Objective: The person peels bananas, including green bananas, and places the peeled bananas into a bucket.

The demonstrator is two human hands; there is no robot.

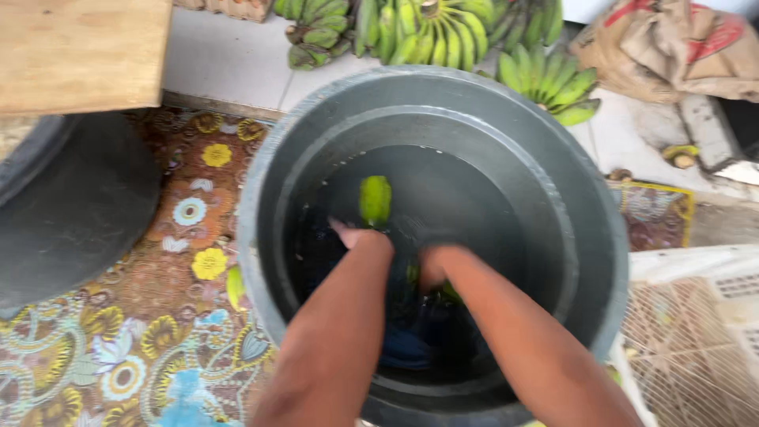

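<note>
I am looking straight down into a large grey tub (601, 237) that is sitting on the floor, and both of my arms are reaching into the dark water inside it. My left hand (360, 237) is dipping in near the middle of the tub, fingers pointing toward the far wall, and a green banana (375, 199) is floating or resting just beyond its fingertips, touching or nearly touching them; I cannot tell whether the hand is gripping it or merely lying against it. My right hand (433, 269) is plunging in just beside the left, curled inward, and a bit of green (449, 292) is showing under it, but the water and blur are hiding the fingers, so I cannot tell how far they are closing. Something dark blue (407, 348) is lying at the tub's bottom toward its near wall, between my forearms. Beyond the tub's far rim, bunches of green bananas (443, 32) are lying on the pale tiled floor (229, 55). A patterned floral mat (158, 316) is spreading out from the tub's left side, a dark round container (71, 213) is standing at the mat's left edge, crumpled sacks (672, 47) are sitting at the far right, and a white plastic crate (696, 340) is standing near the tub's right side.
</note>
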